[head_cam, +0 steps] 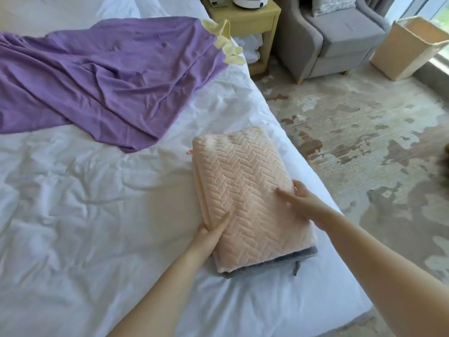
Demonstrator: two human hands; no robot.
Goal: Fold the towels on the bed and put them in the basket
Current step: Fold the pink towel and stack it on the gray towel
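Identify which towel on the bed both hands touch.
The peach towel, folded atop a grey towel; left hand and right hand hold its sides. The purple towel lies spread farther off.

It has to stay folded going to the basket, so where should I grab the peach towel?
Grip the peach towel by both long sides, left hand from the left, right hand from the right, reaching under the grey towel beneath. It's a thick layered oblong, so squeezing both sides probably keeps it folded.
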